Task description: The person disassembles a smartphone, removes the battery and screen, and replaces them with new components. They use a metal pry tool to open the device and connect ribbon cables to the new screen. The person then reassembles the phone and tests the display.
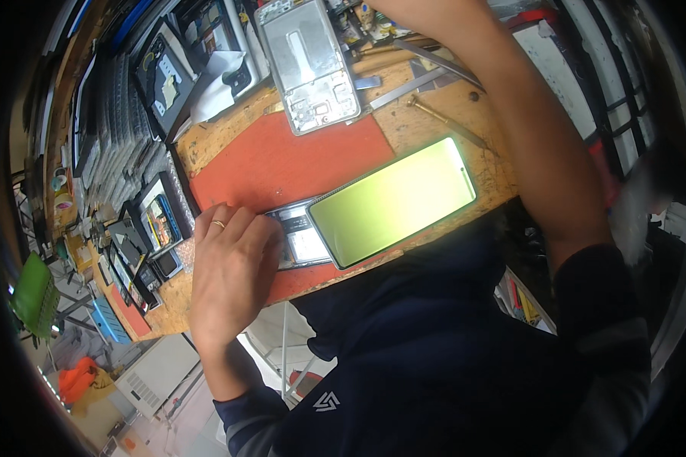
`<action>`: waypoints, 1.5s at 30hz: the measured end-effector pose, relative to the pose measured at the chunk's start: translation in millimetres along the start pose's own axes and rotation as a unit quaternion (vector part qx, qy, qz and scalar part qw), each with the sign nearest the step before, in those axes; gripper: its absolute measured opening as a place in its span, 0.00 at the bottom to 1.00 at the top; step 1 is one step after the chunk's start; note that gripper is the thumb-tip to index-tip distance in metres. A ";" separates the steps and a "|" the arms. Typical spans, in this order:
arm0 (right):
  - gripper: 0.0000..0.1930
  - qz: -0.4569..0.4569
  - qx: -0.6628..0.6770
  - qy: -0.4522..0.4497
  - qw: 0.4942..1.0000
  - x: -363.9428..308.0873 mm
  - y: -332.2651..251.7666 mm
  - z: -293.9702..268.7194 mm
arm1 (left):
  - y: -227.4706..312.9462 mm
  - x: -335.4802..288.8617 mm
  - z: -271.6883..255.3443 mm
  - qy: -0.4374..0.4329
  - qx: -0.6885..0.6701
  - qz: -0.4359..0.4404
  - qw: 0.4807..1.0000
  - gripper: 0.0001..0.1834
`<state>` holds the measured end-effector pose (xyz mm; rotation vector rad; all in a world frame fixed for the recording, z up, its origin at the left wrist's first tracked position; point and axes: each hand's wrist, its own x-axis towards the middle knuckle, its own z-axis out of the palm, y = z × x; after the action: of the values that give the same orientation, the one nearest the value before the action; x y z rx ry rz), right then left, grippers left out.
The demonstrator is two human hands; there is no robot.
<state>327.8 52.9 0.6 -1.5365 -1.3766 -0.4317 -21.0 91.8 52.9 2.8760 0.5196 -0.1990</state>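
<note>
My left hand (235,263), a ring on one finger, curls its fingers over the left end of an opened phone body (307,245). Inside that body a pale battery-like block shows, while its left end is hidden under my fingers. A phone screen (396,204), lit yellow-green, overlaps the body's right part and lies slanted, up toward the right. Both rest partly on an orange-red mat (282,164). My right hand (415,14) reaches to the far edge of the bench among small tools; its fingers are cut off by the picture's top.
A silver phone frame (309,72) lies beyond the mat. Tweezers-like metal strips (408,90) and a brass-coloured screwdriver (450,122) lie to the right on the wooden bench. Phone parts (160,221) and stacked panels (114,145) crowd the left. The bench's front edge runs close to my body.
</note>
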 end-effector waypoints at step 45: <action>0.38 0.421 0.445 -0.309 0.728 -80.1 -101.2 -89.8 | 37.8 -0.4 73.7 0.367 -0.151 -0.017 0.918 0.16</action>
<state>243.9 -78.5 20.8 -1.2723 -0.8995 1.2501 -14.7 40.1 -11.5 2.5504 0.6435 0.9084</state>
